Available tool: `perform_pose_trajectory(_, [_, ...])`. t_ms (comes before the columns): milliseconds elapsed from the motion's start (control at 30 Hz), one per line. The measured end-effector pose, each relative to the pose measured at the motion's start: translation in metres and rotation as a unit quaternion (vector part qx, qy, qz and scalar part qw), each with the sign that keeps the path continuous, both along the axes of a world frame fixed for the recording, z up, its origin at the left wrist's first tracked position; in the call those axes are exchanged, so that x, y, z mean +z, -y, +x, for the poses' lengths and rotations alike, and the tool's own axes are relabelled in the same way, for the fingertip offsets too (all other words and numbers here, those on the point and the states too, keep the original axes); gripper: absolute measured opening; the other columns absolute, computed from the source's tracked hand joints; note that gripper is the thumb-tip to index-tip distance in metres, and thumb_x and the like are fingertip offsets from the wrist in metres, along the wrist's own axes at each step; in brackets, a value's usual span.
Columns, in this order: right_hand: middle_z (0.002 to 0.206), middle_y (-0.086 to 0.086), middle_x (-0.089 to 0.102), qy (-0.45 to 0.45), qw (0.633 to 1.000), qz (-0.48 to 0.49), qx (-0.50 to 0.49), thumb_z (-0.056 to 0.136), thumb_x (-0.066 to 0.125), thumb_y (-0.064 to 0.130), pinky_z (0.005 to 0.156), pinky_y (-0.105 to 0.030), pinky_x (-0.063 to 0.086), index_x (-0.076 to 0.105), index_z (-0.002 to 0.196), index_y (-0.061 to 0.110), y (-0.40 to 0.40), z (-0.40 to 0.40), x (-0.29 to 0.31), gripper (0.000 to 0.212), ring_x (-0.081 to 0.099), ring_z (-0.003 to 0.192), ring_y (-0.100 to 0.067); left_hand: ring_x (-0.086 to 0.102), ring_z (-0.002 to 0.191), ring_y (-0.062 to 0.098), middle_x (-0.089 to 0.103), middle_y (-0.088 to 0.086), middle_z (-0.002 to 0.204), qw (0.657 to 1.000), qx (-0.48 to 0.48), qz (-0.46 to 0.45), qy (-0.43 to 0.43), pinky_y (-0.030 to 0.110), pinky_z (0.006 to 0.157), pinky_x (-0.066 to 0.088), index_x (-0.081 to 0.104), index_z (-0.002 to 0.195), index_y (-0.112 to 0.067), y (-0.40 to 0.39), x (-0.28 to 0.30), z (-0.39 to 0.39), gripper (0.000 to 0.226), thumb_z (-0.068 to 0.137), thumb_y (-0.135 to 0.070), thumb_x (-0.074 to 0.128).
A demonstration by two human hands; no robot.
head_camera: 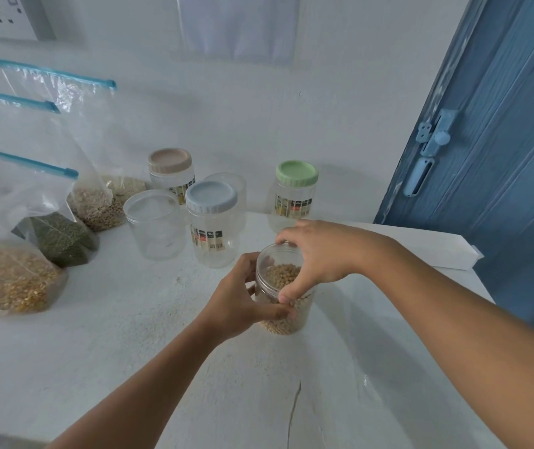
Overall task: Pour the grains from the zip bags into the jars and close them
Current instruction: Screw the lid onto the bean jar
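A clear plastic jar [281,324] partly filled with tan round grains stands on the white counter [129,335], near its middle. My left hand [238,303] grips the jar's side from the left. My right hand [320,254] comes from above, with fingers and thumb curled round the jar's top, where a clear lid [270,259] seems to sit. At the left lie several zip bags with blue seals: yellow corn [6,280], dark green grains [61,238] and pale beige grains [97,204].
Behind the held jar stand empty jars: a blue-lidded one [211,197], a beige-lidded one [170,160], a green-lidded one [297,173] and a clear-topped one [155,218]. A blue door [492,140] is at the right, past the counter's edge. Wall sockets [0,14] sit top left.
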State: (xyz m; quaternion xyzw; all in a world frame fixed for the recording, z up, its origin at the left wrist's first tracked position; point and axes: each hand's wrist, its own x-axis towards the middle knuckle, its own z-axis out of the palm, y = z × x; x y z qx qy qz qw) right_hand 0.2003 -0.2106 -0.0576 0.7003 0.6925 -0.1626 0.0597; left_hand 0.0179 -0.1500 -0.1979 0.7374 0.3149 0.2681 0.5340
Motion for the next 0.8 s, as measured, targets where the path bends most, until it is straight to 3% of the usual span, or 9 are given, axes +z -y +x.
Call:
perform_pose_trajectory(133, [0.124, 0.008, 0.054, 0.039, 0.998, 0.025, -0.034, 0.054, 0.068, 0.096, 0.092, -0.042, 0.053, 0.051, 0.134, 0.028, 0.004, -0.006, -0.007, 0.106, 0.056, 0.110, -0.018, 0.063, 0.118, 0.003, 0.067, -0.014, 0.124, 1.000, 0.002, -0.001, -0.001, 0.028, 0.099, 0.057, 0.052, 0.134, -0.030, -0.001, 0.000, 0.000, 0.090, 0.060, -0.019, 0.103])
perform_pose_trajectory(267, [0.106, 0.005, 0.056, 0.060, 0.994, 0.064, -0.067, 0.053, 0.055, 0.104, 0.075, -0.038, 0.049, 0.051, 0.114, 0.023, 0.007, -0.013, -0.017, 0.102, 0.058, 0.095, -0.019, 0.063, 0.120, 0.006, 0.067, -0.015, 0.124, 1.000, 0.001, 0.004, -0.003, 0.033, 0.098, 0.059, 0.053, 0.132, -0.035, -0.001, -0.002, 0.000, 0.089, 0.059, -0.022, 0.102])
perform_pose_trajectory(367, [0.090, 0.004, 0.057, 0.066, 0.989, 0.084, -0.100, 0.053, 0.048, 0.108, 0.060, -0.035, 0.040, 0.050, 0.110, 0.019, 0.010, -0.018, -0.019, 0.106, 0.058, 0.083, -0.020, 0.062, 0.124, 0.011, 0.067, -0.014, 0.127, 1.000, 0.003, 0.001, -0.002, 0.041, 0.100, 0.059, 0.053, 0.133, -0.035, -0.001, -0.002, 0.000, 0.093, 0.054, -0.033, 0.101])
perform_pose_trajectory(467, [0.086, 0.003, 0.059, 0.071, 0.986, 0.081, -0.127, 0.057, 0.036, 0.110, 0.058, -0.035, 0.039, 0.050, 0.109, 0.018, 0.017, -0.020, -0.028, 0.107, 0.060, 0.079, -0.019, 0.063, 0.122, 0.007, 0.066, -0.020, 0.123, 1.000, 0.001, 0.004, -0.002, 0.038, 0.101, 0.058, 0.053, 0.132, -0.035, 0.000, -0.001, 0.000, 0.090, 0.056, -0.030, 0.102])
perform_pose_trajectory(533, [0.088, 0.002, 0.061, 0.070, 0.984, 0.093, -0.132, 0.059, 0.025, 0.110, 0.059, -0.035, 0.041, 0.054, 0.102, 0.018, 0.019, -0.016, -0.029, 0.106, 0.060, 0.078, -0.018, 0.062, 0.121, 0.003, 0.066, -0.023, 0.122, 1.000, -0.002, 0.002, -0.003, 0.035, 0.103, 0.057, 0.053, 0.130, -0.035, 0.000, -0.001, 0.000, 0.087, 0.059, -0.025, 0.102])
perform_pose_trajectory(600, [0.103, 0.001, 0.062, 0.026, 0.986, 0.103, -0.130, 0.063, 0.017, 0.108, 0.071, -0.038, 0.049, 0.059, 0.107, 0.018, 0.020, -0.009, -0.026, 0.109, 0.062, 0.089, -0.018, 0.062, 0.121, 0.005, 0.067, -0.018, 0.123, 1.000, -0.004, 0.000, -0.006, 0.035, 0.104, 0.055, 0.053, 0.131, -0.034, -0.002, -0.001, 0.000, 0.088, 0.058, -0.024, 0.101])
perform_pose_trajectory(700, [0.147, 0.007, 0.046, -0.105, 0.988, 0.058, -0.093, 0.073, 0.028, 0.101, 0.106, -0.044, 0.046, 0.046, 0.150, 0.026, 0.022, -0.002, -0.021, 0.109, 0.050, 0.130, -0.016, 0.062, 0.122, 0.007, 0.067, -0.016, 0.124, 1.000, -0.004, 0.003, -0.002, 0.034, 0.104, 0.056, 0.053, 0.131, -0.034, -0.002, -0.003, 0.000, 0.087, 0.060, -0.019, 0.101])
perform_pose_trajectory(767, [0.146, 0.011, 0.046, -0.114, 0.989, 0.043, -0.080, 0.074, 0.035, 0.099, 0.106, -0.043, 0.046, 0.045, 0.149, 0.028, 0.025, -0.001, -0.023, 0.104, 0.051, 0.128, -0.012, 0.062, 0.122, 0.007, 0.067, -0.016, 0.125, 1.000, -0.005, 0.003, 0.002, 0.033, 0.104, 0.056, 0.053, 0.132, -0.034, -0.002, -0.002, 0.001, 0.087, 0.060, -0.019, 0.101])
perform_pose_trajectory(800, [0.136, 0.012, 0.053, -0.084, 0.991, 0.062, -0.083, 0.074, 0.034, 0.100, 0.099, -0.043, 0.050, 0.052, 0.138, 0.026, 0.027, 0.000, -0.026, 0.099, 0.056, 0.118, -0.012, 0.062, 0.122, 0.008, 0.067, -0.016, 0.125, 1.000, -0.005, 0.002, 0.003, 0.032, 0.104, 0.055, 0.053, 0.132, -0.034, -0.002, -0.002, 0.001, 0.088, 0.058, -0.022, 0.101])
